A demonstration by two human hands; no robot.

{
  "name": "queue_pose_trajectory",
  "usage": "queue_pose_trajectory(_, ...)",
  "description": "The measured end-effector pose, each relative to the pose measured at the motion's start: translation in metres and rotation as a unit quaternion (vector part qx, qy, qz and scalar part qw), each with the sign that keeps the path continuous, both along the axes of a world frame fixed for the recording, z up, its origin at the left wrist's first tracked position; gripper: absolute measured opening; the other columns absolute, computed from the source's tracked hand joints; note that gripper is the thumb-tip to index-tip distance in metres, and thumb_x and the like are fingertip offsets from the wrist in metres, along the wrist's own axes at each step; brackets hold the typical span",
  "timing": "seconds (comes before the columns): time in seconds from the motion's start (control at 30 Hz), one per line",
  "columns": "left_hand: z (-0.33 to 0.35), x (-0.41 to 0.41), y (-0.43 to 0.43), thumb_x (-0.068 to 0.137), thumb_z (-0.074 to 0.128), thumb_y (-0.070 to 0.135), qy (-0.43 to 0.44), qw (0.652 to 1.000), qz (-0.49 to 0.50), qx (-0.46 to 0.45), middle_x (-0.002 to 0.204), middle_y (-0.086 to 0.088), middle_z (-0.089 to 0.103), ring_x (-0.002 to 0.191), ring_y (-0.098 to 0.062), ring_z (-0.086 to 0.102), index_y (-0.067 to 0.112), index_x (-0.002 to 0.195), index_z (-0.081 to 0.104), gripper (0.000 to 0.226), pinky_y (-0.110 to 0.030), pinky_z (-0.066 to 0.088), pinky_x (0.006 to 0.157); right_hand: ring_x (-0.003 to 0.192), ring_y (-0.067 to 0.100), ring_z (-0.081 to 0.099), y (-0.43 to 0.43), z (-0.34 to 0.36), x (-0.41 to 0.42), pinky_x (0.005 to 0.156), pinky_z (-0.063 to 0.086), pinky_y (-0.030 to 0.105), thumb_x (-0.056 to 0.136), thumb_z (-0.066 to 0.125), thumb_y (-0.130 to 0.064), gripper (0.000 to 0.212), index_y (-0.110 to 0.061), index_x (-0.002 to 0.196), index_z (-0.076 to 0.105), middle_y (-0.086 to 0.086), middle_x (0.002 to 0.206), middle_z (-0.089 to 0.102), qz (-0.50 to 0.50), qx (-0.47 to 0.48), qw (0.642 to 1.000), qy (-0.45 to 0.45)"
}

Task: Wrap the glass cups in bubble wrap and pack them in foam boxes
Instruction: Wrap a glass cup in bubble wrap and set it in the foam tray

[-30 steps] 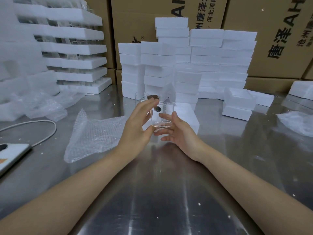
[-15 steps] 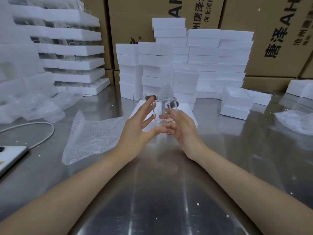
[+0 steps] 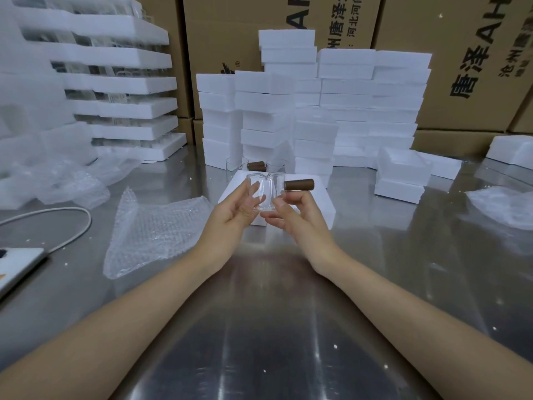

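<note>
Clear glass cup (image 3: 264,194) – wooden handle (image 3: 299,185) – glossy steel table (image 3: 274,327)

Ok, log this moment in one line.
left hand, right hand: hold unwrapped glass cup | behind: foam box | bubble wrap: on table, left
</note>
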State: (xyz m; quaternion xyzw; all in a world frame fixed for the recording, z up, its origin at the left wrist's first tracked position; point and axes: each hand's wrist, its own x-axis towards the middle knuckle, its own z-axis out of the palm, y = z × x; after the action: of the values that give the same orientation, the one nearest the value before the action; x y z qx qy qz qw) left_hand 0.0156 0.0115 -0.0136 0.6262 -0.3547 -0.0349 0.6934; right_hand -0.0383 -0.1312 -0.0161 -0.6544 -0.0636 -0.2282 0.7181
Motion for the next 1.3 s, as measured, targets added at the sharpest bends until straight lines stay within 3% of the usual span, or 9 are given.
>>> queue_pose_trajectory(0.3, 0.001, -0.001, -0.001, 0.1, 0.039, 0.018, 0.006, 1.0, -0.004, -0.003, 0.135, 0.011, 0.049, 0.117, -0.003, 0.058, 0.029, 0.137, 0.036, 0.039, -0.018, 0.049, 0.091, 0.091, 0.024, 0.071, -0.001, 0.007, -0.007, 0.09, 0.054, 0.037, 0.089, 0.065, -0.017, 0.017, -0.012, 0.102, 0.055, -0.014, 0.097, 0.064, -0.04, -0.022, 0.999, 0.004)
queue_pose_trajectory(0.4, 0.004, -0.004, 0.0, 0.09, 0.048, 0.031, 0.001, 1.0, 0.009, -0.012, 0.139, 0.003, 0.049, 0.123, -0.015, 0.056, 0.022, 0.139, 0.04, 0.05, -0.028, 0.049, 0.098, 0.087, 0.024, 0.071, -0.002, 0.011, -0.007, 0.081, 0.056, 0.029, 0.09, 0.063, -0.013, 0.015, -0.011, 0.104, 0.056, 0.0, 0.096, 0.068, -0.049, 0.01, 0.999, -0.013)
queue_pose_trajectory(0.5, 0.005, -0.008, -0.001, 0.087, 0.051, 0.036, -0.043, 0.998, 0.028, 0.023, 0.144, 0.003, 0.044, 0.123, -0.017, 0.054, 0.018, 0.147, 0.032, 0.066, -0.037, 0.049, 0.099, 0.088, 0.026, 0.07, -0.001, 0.013, -0.007, 0.084, 0.055, 0.029, 0.094, 0.058, -0.013, 0.017, -0.012, 0.108, 0.048, 0.006, 0.089, 0.071, -0.026, 0.054, 0.998, -0.014)
queue_pose_trajectory(0.67, 0.004, -0.009, -0.002, 0.095, 0.054, 0.023, -0.112, 0.99, 0.083, 0.034, 0.137, 0.006, 0.041, 0.112, -0.004, 0.056, 0.032, 0.148, 0.025, 0.061, -0.025, 0.056, 0.08, 0.1, 0.029, 0.067, 0.0, 0.017, -0.01, 0.097, 0.049, 0.034, 0.093, 0.059, -0.02, 0.016, -0.019, 0.108, 0.054, 0.017, 0.118, 0.064, 0.077, 0.165, 0.983, 0.017)
queue_pose_trajectory(0.87, 0.0, -0.007, -0.001, 0.096, 0.056, 0.012, -0.232, 0.964, 0.116, 0.061, 0.128, 0.022, 0.03, 0.106, 0.003, 0.048, 0.049, 0.142, 0.023, 0.068, -0.009, 0.046, 0.079, 0.107, 0.023, 0.064, 0.0, 0.02, -0.009, 0.097, 0.049, 0.03, 0.08, 0.067, -0.03, 0.037, -0.01, 0.11, 0.063, 0.012, 0.124, 0.059, 0.118, 0.233, 0.965, 0.033)
queue_pose_trajectory(0.97, -0.005, -0.009, -0.004, 0.095, 0.057, 0.011, -0.32, 0.934, 0.113, 0.114, 0.132, 0.016, 0.025, 0.114, -0.002, 0.044, 0.046, 0.146, 0.024, 0.07, -0.014, 0.048, 0.087, 0.111, 0.024, 0.062, -0.003, 0.021, -0.009, 0.104, 0.043, 0.035, 0.08, 0.066, -0.039, 0.044, -0.008, 0.112, 0.06, 0.013, 0.13, 0.051, 0.135, 0.237, 0.961, 0.043)
queue_pose_trajectory(1.07, -0.005, -0.01, -0.005, 0.093, 0.056, 0.012, -0.35, 0.92, 0.098, 0.144, 0.141, 0.014, 0.019, 0.122, -0.006, 0.04, 0.043, 0.147, 0.026, 0.069, -0.029, 0.052, 0.092, 0.111, 0.026, 0.059, -0.008, 0.023, -0.008, 0.107, 0.042, 0.036, 0.085, 0.061, -0.045, 0.046, -0.01, 0.114, 0.058, 0.008, 0.117, 0.056, 0.136, 0.22, 0.965, 0.038)
queue_pose_trajectory(1.17, 0.001, -0.015, -0.003, 0.091, 0.052, 0.013, -0.392, 0.892, 0.155, 0.163, 0.14, 0.01, 0.035, 0.112, -0.006, 0.051, 0.031, 0.143, 0.039, 0.057, -0.033, 0.057, 0.073, 0.101, 0.029, 0.066, -0.011, 0.021, -0.006, 0.094, 0.052, 0.034, 0.081, 0.064, -0.048, 0.052, -0.014, 0.119, 0.055, 0.01, 0.112, 0.062, 0.109, 0.28, 0.953, 0.042)
queue_pose_trajectory(1.3, 0.02, -0.016, 0.005, 0.089, 0.051, 0.013, -0.419, 0.812, 0.333, 0.234, 0.103, 0.004, 0.064, 0.087, -0.02, 0.062, 0.017, 0.115, 0.06, 0.028, -0.034, 0.049, 0.056, 0.085, 0.031, 0.069, -0.014, 0.02, -0.004, 0.072, 0.057, 0.03, 0.079, 0.063, -0.052, 0.052, -0.015, 0.115, 0.059, 0.015, 0.096, 0.072, 0.093, 0.332, 0.936, 0.068)
